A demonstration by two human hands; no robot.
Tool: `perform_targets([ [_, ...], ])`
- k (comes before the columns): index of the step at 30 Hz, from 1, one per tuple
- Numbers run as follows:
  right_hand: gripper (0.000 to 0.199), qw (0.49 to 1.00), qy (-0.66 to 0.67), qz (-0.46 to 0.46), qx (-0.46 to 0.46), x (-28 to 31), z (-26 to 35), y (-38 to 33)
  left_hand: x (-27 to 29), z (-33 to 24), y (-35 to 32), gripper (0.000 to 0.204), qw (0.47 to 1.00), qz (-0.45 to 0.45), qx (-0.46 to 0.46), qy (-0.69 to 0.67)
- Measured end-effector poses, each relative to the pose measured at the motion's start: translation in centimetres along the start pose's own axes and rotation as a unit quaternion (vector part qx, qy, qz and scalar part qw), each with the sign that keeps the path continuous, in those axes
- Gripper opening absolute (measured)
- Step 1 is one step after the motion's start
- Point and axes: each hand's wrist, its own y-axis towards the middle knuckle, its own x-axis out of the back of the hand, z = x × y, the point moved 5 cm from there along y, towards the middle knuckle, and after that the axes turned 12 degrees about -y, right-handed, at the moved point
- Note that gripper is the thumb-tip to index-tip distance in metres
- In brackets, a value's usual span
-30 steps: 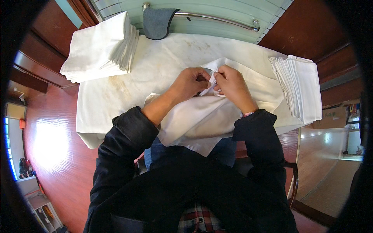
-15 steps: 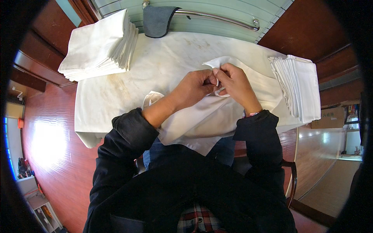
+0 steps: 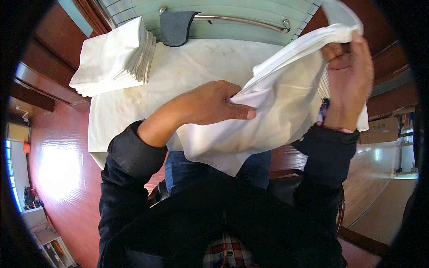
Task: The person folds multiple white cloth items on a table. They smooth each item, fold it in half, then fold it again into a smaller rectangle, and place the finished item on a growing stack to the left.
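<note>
A white cloth napkin [image 3: 277, 107] hangs stretched between my two hands above the near part of the table, its lower corner drooping over my lap. My left hand [image 3: 205, 105] pinches the gathered napkin near its middle, thumb on top. Raised to the far right, my right hand [image 3: 353, 80] grips an upper edge of it between thumb and fingers; that part is slightly blurred by motion. A neat pile of folded white cloths [image 3: 111, 58] stands at the table's far left. Behind the raised napkin and my right hand, a second pile is mostly hidden.
A white cloth covers the table [image 3: 178, 71]. Against the pale green wall runs a metal rail [image 3: 241, 23] with a grey cloth [image 3: 174, 29] draped over it. A cardboard box [image 3: 379, 130] sits beyond the table on the right. Reddish floor [image 3: 80, 129] spreads at left.
My hands were close together, pinching the napkin. My right hand has moved up and right, drawing the napkin's edge with it; my left hand has shifted slightly left and nearer.
</note>
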Motion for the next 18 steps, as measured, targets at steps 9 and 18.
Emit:
perform_targets([
  [9,0.026,0.975,-0.057,-0.061,0.207,-4.0,8.9,0.7,-0.4,-8.4,-1.5,0.053,0.995,-0.012,-0.055,-0.081],
  [18,0.041,0.938,-0.102,0.082,0.322,-3.3,15.3,-0.1,0.8,-11.6,-1.0,0.025,0.943,-0.186,-0.269,0.065],
])
